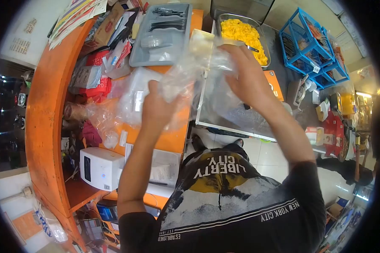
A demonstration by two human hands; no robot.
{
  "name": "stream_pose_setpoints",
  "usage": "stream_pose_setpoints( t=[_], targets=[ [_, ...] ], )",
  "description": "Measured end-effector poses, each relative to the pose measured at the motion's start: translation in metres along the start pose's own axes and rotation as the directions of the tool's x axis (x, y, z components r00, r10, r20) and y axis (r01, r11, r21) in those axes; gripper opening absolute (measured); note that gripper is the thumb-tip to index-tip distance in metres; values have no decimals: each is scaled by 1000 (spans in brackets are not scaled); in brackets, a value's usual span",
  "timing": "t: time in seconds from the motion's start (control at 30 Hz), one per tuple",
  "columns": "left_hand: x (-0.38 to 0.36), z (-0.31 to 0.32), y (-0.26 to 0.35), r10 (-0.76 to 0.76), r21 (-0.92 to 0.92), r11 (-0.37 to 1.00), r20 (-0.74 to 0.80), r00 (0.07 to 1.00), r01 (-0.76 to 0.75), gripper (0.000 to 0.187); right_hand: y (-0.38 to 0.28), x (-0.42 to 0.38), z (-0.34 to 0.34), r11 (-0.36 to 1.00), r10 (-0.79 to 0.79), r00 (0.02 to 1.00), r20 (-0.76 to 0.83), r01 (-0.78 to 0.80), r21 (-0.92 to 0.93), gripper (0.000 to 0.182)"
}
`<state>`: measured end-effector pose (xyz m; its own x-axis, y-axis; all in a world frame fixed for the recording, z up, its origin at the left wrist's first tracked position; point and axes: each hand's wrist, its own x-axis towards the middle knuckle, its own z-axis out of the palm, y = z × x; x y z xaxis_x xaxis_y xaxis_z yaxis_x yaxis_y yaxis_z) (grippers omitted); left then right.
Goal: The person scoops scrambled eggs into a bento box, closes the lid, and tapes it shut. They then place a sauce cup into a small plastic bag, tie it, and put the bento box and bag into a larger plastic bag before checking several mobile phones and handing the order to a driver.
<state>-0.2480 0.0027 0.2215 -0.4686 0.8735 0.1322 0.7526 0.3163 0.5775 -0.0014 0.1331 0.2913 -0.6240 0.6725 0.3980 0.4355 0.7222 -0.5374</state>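
Note:
A clear plastic bag (185,74), smeared by motion, stretches between my two hands over the seam of the orange counter and the dark worktop. My left hand (155,105) grips its lower left part, with one finger pointing up. At the bag's right side, my right hand (244,74) is closed on the plastic, its fingertips partly hidden. More clear plastic bags (135,95) lie on the counter just left of my left hand. Beyond my right hand, a clear tray (264,36) holds yellow food pieces (242,36), with a dark utensil among them.
A grey cutlery tray (137,52) with black plastic utensils sits at the back. Blue baskets (297,48) with packets stand at the back right. A white printer-like box (101,168) is at the left, beside papers (162,162). An orange shelf edge (44,126) rises at far left.

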Motion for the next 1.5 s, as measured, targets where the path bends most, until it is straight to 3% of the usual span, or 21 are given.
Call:
stream_pose_setpoints(
  t=[0.07, 0.13, 0.2, 0.27, 0.33, 0.37, 0.47, 0.5, 0.6, 0.63, 0.7, 0.8, 0.87, 0.9, 0.97, 1.03, 1.17, 1.23, 1.33, 1.47, 1.5],
  targets=[
    [28, 2, -64, -68, 205, 973, -178, 982, 105, 33, 44, 16, -10, 875, 82, 988, -128, -133, -466, 61],
    [17, -78, -25, 5, 159, 985, -409, 912, 66, 27, 21, 18, -72, 859, -57, 960, -272, -92, -503, 56],
    [-11, -103, -39, 21, -12, 999, -699, 715, -41, 29, 15, -3, -90, 863, -260, 876, -407, 21, -505, 50],
    [-47, -67, -105, -157, -202, 979, -780, 605, -8, 32, 73, -44, -30, 907, -205, 975, -84, 157, -390, 46],
    [-90, 18, -196, -466, -329, 867, -274, 841, 373, 36, 165, -116, 61, 985, 50, 810, 584, 58, -165, 45],
    [-106, 46, -198, -491, -433, 806, -109, 865, 403, 38, 177, -135, 73, 999, 47, 756, 653, -26, -42, 46],
    [-111, 36, -124, -432, -771, 601, -91, 897, 211, 45, 121, -107, 14, 972, 11, 835, 550, -138, 191, 68],
    [-103, 1, -82, -631, -846, 379, 61, 773, 375, 44, 105, -96, 6, 952, 32, 812, 583, -203, 230, 81],
    [-61, -47, -38, -561, -454, 688, 161, 812, 566, 44, 141, -74, 0, 981, 62, 769, 637, -164, 102, 108],
    [-58, -52, -37, -504, -320, 804, 76, 860, 500, 45, 166, -77, -1, 991, 86, 747, 659, -132, 21, 114],
    [-62, -63, -35, -345, 0, 938, -60, 937, 346, 48, 238, -74, -13, 867, 493, 672, 553, -325, -377, 102],
    [-75, -65, 4, -349, -157, 936, -283, 893, 316, 61, 338, -80, -32, 589, 805, 453, 383, -538, -603, 96],
    [-80, -39, 49, 129, 200, 977, -240, 962, -81, 73, 351, -97, -38, 409, 878, 207, 432, -792, -453, 102],
    [-82, -15, 68, 132, 93, 987, -41, 990, -128, 75, 386, -112, -23, 403, 815, 197, 545, -869, -289, 110],
    [-87, 56, 102, 106, -59, 994, 276, 955, -93, 70, 401, -119, -9, 463, 821, 365, 438, -876, -137, 110],
    [-66, 136, 118, 91, -82, 995, 619, 780, -52, 67, 362, -111, -18, 433, 808, 406, 426, -901, 36, 112],
    [-36, 292, 101, -136, 134, 990, 732, 667, 55, 66, 379, -110, 9, 488, 822, 417, 388, -867, -103, 102],
    [-34, 316, 89, -65, 95, 995, 736, 673, -8, 63, 370, -111, 18, 491, 833, 440, 335, -867, -82, 92],
    [-39, 327, 58, 33, 18, 998, 711, 703, -65, 64, 346, -99, -17, 146, 582, 330, 743, -941, 304, 69],
    [-28, 318, 3, 249, -106, 966, 610, 753, -234, 68, 342, -87, -20, -74, 347, 344, 872, -917, 392, 56],
    [-22, 281, 26, 102, -63, 995, 643, 759, -81, 68, 334, -85, -25, -76, 316, 366, 875, -910, 408, 56]
  ],
)
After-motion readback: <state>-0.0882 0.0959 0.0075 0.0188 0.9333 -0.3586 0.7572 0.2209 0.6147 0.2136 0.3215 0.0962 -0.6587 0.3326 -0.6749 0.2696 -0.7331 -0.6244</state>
